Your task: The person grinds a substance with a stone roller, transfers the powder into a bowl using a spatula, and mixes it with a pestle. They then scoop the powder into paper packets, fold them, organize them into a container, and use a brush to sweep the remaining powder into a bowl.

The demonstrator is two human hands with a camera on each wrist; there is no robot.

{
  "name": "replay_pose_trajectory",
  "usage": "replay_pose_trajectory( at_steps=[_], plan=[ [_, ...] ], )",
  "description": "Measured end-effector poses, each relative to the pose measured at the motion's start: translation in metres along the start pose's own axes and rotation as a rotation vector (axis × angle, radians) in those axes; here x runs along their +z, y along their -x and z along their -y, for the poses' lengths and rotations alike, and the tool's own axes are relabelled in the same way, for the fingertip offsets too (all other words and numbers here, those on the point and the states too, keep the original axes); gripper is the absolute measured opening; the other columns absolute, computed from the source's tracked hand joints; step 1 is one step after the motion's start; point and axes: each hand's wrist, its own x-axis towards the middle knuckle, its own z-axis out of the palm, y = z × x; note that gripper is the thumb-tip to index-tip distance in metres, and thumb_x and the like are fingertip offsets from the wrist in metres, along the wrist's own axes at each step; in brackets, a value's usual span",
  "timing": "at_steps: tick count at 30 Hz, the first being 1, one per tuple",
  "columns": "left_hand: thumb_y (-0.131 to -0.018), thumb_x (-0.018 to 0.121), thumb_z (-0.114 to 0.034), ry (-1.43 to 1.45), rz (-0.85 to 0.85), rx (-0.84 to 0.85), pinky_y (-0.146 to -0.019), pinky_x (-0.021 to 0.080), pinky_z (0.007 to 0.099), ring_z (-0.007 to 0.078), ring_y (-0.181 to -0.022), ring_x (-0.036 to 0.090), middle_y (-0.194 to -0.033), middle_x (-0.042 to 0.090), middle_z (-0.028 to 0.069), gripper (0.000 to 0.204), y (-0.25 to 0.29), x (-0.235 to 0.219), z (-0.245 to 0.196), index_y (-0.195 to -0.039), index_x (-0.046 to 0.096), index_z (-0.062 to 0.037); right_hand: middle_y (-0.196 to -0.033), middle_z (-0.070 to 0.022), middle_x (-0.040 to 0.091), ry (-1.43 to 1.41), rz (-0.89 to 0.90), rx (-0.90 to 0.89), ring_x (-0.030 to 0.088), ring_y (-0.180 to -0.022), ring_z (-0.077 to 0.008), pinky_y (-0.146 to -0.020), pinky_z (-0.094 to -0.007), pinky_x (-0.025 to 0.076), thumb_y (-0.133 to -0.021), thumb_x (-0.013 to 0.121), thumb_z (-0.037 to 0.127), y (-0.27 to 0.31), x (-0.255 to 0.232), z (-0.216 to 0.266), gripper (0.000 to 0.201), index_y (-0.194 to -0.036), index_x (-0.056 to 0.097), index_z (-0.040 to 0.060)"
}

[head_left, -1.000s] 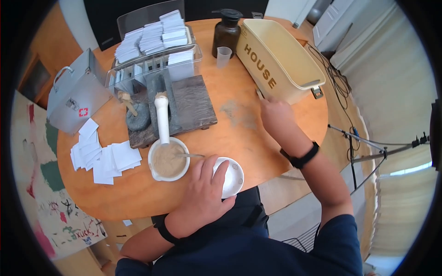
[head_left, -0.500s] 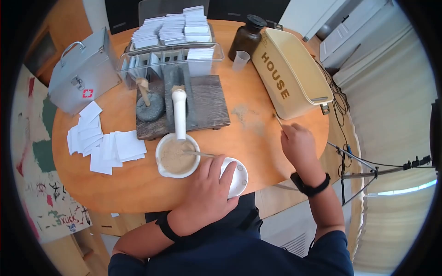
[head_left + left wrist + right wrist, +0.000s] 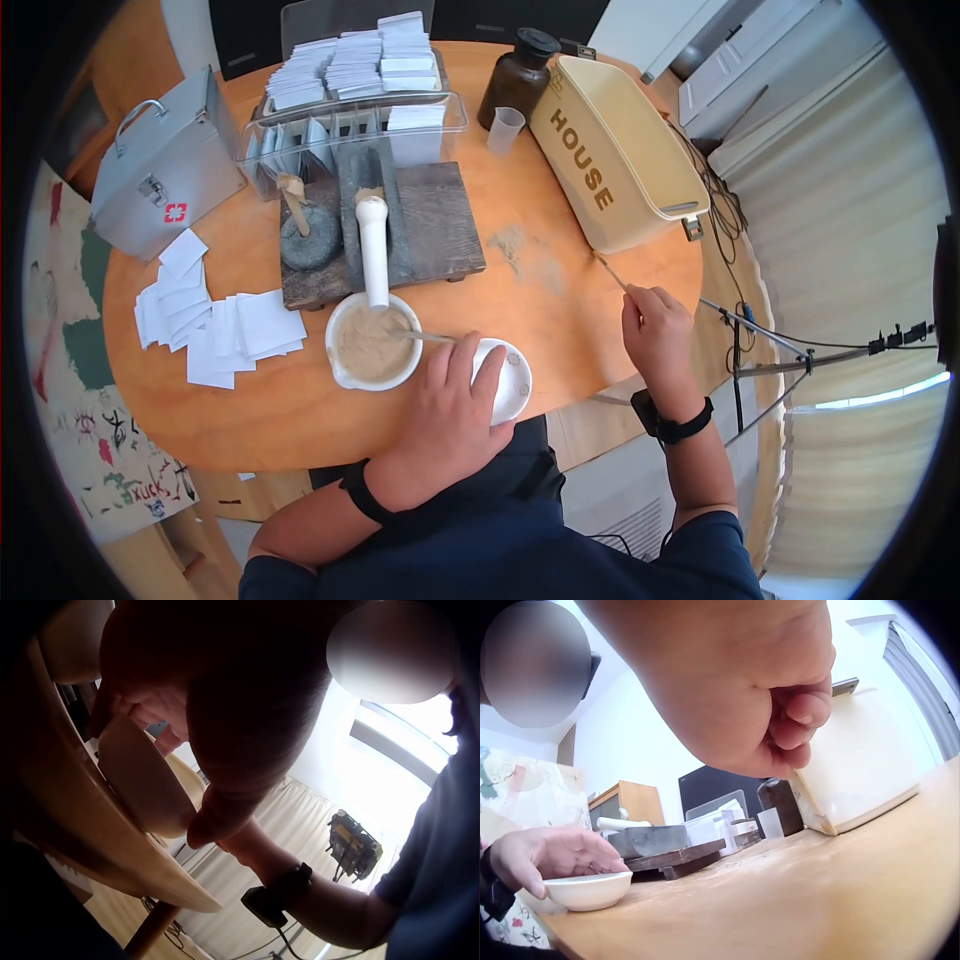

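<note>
My left hand [image 3: 445,430] holds a small white bowl [image 3: 516,385] at the table's front edge, thumb on one side and fingers over the rim. In the right wrist view the bowl [image 3: 592,892] stands upright close over the tabletop. My right hand [image 3: 660,332] pinches a thin tan stick [image 3: 612,272] with a darker tip, which points down at the table by the cream bin's near corner. Beside the left fingers is a white mortar [image 3: 352,372] of beige powder, with a thin metal handle [image 3: 432,337] sticking out of it.
A white pestle [image 3: 373,250] leans from the mortar onto a stone trough [image 3: 402,220]. Powder [image 3: 525,258] lies scattered on the table. Around stand a cream bin [image 3: 590,150], brown jar [image 3: 516,80], plastic cup [image 3: 505,130], metal case [image 3: 165,165] and white packets [image 3: 265,325].
My right hand has drawn back from beside the bin toward the front right, still pinching the stick. The left hand stays on the bowl. The head view has shifted slightly.
</note>
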Motion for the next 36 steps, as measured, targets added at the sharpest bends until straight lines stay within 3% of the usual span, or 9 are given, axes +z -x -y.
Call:
replay_pose_trajectory(
  at_steps=[3, 5, 12, 15, 18, 22, 27, 31, 36],
  plan=[
    [-0.067, 0.080, -0.019, 0.004, 0.013, -0.014, -0.101, 0.040, 0.0494, 0.0427, -0.119, 0.044, -0.134, 0.044, 0.0258, 0.075, -0.003, 0.003, -0.001, -0.131, 0.047, 0.0034, -0.069, -0.0126, 0.062, 0.032, 0.049, 0.071, 0.062, -0.060, -0.0301, -0.056, -0.0385, 0.051, -0.079, 0.068, 0.004, 0.006, -0.003, -0.004, 0.007, -0.087, 0.068, 0.0020],
    [-0.068, 0.081, -0.020, 0.019, 0.027, -0.013, -0.101, 0.040, 0.0495, 0.0430, -0.120, 0.044, -0.134, 0.044, 0.0261, 0.075, -0.006, 0.006, 0.000, -0.131, 0.047, 0.0035, -0.072, -0.0135, 0.064, -0.127, 0.066, 0.113, 0.063, -0.062, -0.0307, -0.057, -0.0387, 0.051, -0.080, 0.067, 0.003, 0.008, -0.001, -0.001, 0.006, -0.086, 0.068, 0.0013],
    [-0.068, 0.086, -0.025, 0.030, -0.011, 0.002, -0.103, 0.039, 0.0502, 0.0441, -0.123, 0.043, -0.137, 0.042, 0.0257, 0.083, -0.012, 0.015, 0.002, -0.133, 0.044, 0.0028, -0.073, -0.0141, 0.065, -0.058, -0.006, 0.110, 0.064, -0.063, -0.0319, -0.058, -0.0397, 0.051, -0.081, 0.067, 0.003, 0.013, 0.007, -0.012, 0.007, -0.088, 0.067, 0.0016],
    [-0.066, 0.087, -0.025, 0.063, -0.004, -0.050, -0.103, 0.039, 0.0507, 0.0439, -0.123, 0.043, -0.139, 0.042, 0.0243, 0.086, -0.008, 0.012, 0.005, -0.135, 0.042, 0.0012, -0.075, -0.0144, 0.066, -0.192, 0.052, 0.189, 0.065, -0.065, -0.0323, -0.058, -0.0395, 0.052, -0.081, 0.066, 0.004, 0.012, 0.008, -0.009, 0.006, -0.087, 0.067, 0.0020],
    [-0.069, 0.086, -0.026, 0.050, -0.032, 0.008, -0.100, 0.040, 0.0490, 0.0431, -0.118, 0.046, -0.137, 0.042, 0.0259, 0.086, -0.009, 0.012, 0.007, -0.136, 0.042, 0.0043, -0.076, -0.0147, 0.067, -0.066, 0.026, 0.116, 0.066, -0.067, -0.0322, -0.060, -0.0384, 0.053, -0.081, 0.066, 0.005, 0.009, 0.010, -0.011, 0.004, -0.084, 0.067, 0.0018],
    [-0.070, 0.085, -0.025, 0.056, -0.008, -0.020, -0.100, 0.040, 0.0495, 0.0432, -0.119, 0.046, -0.138, 0.042, 0.0255, 0.087, -0.010, 0.012, 0.008, -0.137, 0.039, 0.0043, -0.075, -0.0143, 0.065, -0.255, 0.089, 0.082, 0.064, -0.065, -0.0328, -0.058, -0.0394, 0.052, -0.082, 0.064, 0.006, 0.000, 0.017, -0.006, 0.003, -0.082, 0.064, 0.0033],
    [-0.071, 0.085, -0.024, 0.061, -0.018, -0.024, -0.102, 0.040, 0.0486, 0.0433, -0.120, 0.046, -0.140, 0.041, 0.0257, 0.087, -0.012, 0.016, 0.005, -0.138, 0.038, 0.0046, -0.076, -0.0153, 0.065, 0.023, 0.147, 0.051, 0.064, -0.068, -0.0353, -0.060, -0.0425, 0.052, -0.084, 0.063, 0.007, -0.029, 0.040, -0.015, 0.005, -0.088, 0.065, 0.0035],
    [-0.070, 0.085, -0.024, 0.060, -0.021, -0.016, -0.103, 0.039, 0.0485, 0.0432, -0.122, 0.045, -0.140, 0.041, 0.0255, 0.087, -0.014, 0.015, 0.008, -0.138, 0.038, 0.0048, -0.077, -0.0147, 0.065, -0.120, 0.178, -0.031, 0.064, -0.068, -0.0353, -0.059, -0.0432, 0.052, -0.085, 0.063, 0.010, -0.033, 0.036, -0.006, 0.006, -0.085, 0.064, 0.0041],
    [-0.066, 0.086, -0.021, 0.093, -0.064, -0.016, -0.105, 0.038, 0.0486, 0.0415, -0.125, 0.045, -0.139, 0.044, 0.0235, 0.088, -0.013, 0.025, 0.010, -0.138, 0.039, 0.0018, -0.070, -0.0132, 0.060, 0.054, 0.113, 0.011, 0.063, -0.067, -0.0342, -0.059, -0.0437, 0.052, -0.083, 0.057, 0.005, -0.044, 0.051, -0.009, 0.005, -0.079, 0.054, 0.0047]
  ],
)
